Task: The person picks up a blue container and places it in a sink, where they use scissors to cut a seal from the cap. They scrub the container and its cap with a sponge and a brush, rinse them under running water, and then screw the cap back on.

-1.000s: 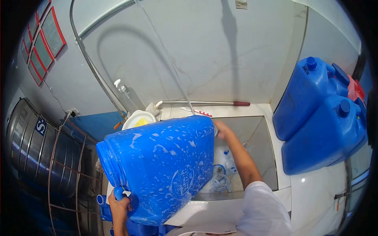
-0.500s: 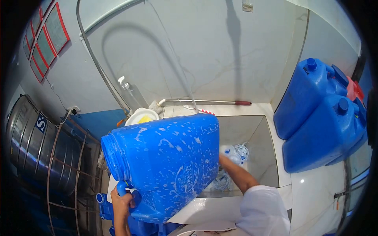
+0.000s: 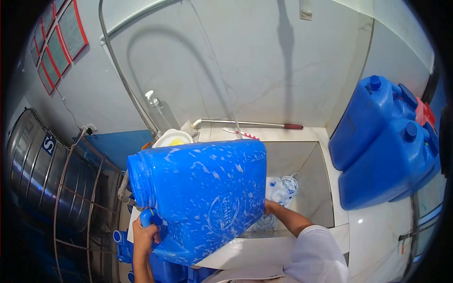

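Observation:
A large blue water jug (image 3: 203, 188), streaked with white suds, lies tilted on its side across the middle of the view, its wide neck facing left. My left hand (image 3: 146, 233) is closed around the handle beside the neck. At the jug's right end, my right hand (image 3: 270, 208) is against the lower base edge, with its fingers hidden behind the jug. Several clear and white plastic pieces (image 3: 285, 188) lie in the grey sink (image 3: 309, 198) beyond that hand.
Blue jugs (image 3: 377, 155) stand on the right counter. Behind the sink are a pump bottle (image 3: 160, 113), a white bowl (image 3: 163, 140) with something yellow, a metal rod (image 3: 245, 123) and a red-and-white brush (image 3: 245, 135). A steel tank (image 3: 40, 174) and metal rack stand left; more blue containers (image 3: 167, 271) sit below.
The jug has shifted slightly right and down in the view, with my left hand still on its handle. My right hand has moved lower along the jug's base.

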Tool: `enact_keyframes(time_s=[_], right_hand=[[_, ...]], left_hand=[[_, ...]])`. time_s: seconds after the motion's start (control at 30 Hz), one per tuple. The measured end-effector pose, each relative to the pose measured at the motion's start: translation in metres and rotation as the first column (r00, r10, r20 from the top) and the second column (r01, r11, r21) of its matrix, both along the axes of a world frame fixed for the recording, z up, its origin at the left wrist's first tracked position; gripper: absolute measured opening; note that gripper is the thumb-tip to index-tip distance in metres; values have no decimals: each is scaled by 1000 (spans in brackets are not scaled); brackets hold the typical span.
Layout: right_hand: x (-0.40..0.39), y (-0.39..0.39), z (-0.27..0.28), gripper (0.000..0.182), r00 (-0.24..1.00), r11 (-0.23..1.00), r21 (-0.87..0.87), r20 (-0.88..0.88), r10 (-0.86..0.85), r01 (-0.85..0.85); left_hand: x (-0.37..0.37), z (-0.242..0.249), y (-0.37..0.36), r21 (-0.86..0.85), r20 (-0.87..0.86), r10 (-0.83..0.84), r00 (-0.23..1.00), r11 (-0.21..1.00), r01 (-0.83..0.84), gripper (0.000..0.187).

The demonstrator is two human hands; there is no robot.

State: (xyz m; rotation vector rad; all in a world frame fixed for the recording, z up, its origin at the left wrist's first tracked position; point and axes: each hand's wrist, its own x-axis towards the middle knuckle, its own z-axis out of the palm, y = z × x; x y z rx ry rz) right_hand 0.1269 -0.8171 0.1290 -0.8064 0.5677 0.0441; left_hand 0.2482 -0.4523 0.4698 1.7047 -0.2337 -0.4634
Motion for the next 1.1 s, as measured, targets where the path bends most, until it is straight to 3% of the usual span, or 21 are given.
enact_keyframes(time_s=[0.1, 0.2, 0.23, 0.3, 0.37, 0.43, 0.47, 0.5, 0.53, 0.6, 0.63, 0.7, 0.73, 0.8, 0.83, 0.9, 1.0, 1.07, 1.1], right_hand=[[6, -43, 37, 33, 999, 998, -31, 9, -46, 46], [42, -111, 141, 34, 977, 981, 26, 89, -192, 190], [42, -110, 116, 34, 977, 981, 31, 87, -195, 193], [35, -84, 60, 35, 998, 997, -70, 65, -23, 28], [-6, -15, 18, 37, 992, 999, 49, 129, -5, -1], [-36, -10, -9, 36, 960, 966, -244, -278, 15, -86], [-43, -32, -1, 36, 959, 966, -244, -283, 12, -84], [-45, -70, 16, 33, 961, 706, -698, -260, -94, -120], [-42, -104, 39, 32, 966, 254, -956, -192, -171, -145], [-38, -141, 139, 30, 877, -122, -993, 57, -476, -2], [-33, -162, 163, 29, 877, -272, -962, 135, -461, 5], [-19, -182, 205, 26, 941, -402, -912, 208, -268, 87], [-14, -197, 202, 26, 939, -400, -912, 213, -271, 91], [-1, -216, 189, 32, 984, -659, -732, -110, -139, -175], [2, -221, 179, 32, 984, -659, -731, -110, -140, -176], [5, -222, 160, 39, 967, -765, -638, 129, -218, -87], [23, -193, 191, 40, 956, -789, -614, 248, -159, 28], [53, -171, 216, 34, 963, -486, -852, 261, -67, 197], [70, -156, 234, 29, 978, -359, -913, 207, -3, 192]], left_hand=[[5, 3, -1, 13, -11, -31, 999, 999, 31, 24], [5, -5, 4, -4, -17, -50, 999, 999, 50, 24], [5, -9, 6, -25, -11, -55, 998, 998, 55, 23], [0, -9, 2, -17, -15, -3, 1000, 1000, 2, 22], [1, -5, 1, 5, 19, 8, 1000, 1000, -9, 24], [11, 2, -5, 17, 8, -30, 1000, 999, 30, 28], [17, 6, -10, 37, -9, -74, 997, 997, 74, 31], [20, 7, -17, 35, -16, -81, 997, 996, 82, 31], [23, 8, -25, 30, -12, -131, 991, 991, 131, 34], [31, 4, -40, 77, -12, -223, 975, 972, 224, 44], [31, 0, -52, 76, -14, -224, 974, 971, 225, 44], [31, -7, -81, 205, 10, -332, 943, 924, 323, 53], [28, -12, -98, 282, 21, -387, 922, 887, 365, 59], [25, -34, -123, 378, 18, -441, 897, 834, 402, 63], [25, -51, -134, 424, 15, -458, 889, 808, 409, 65], [28, -83, -157, 415, 33, -520, 853, 784, 462, 66], [15, -98, -176, 371, -29, -548, 836, 771, 518, 68], [10, -108, -183, 284, -111, -477, 872, 826, 488, 65], [8, -110, -186, 280, -121, -469, 875, 829, 484, 65]])
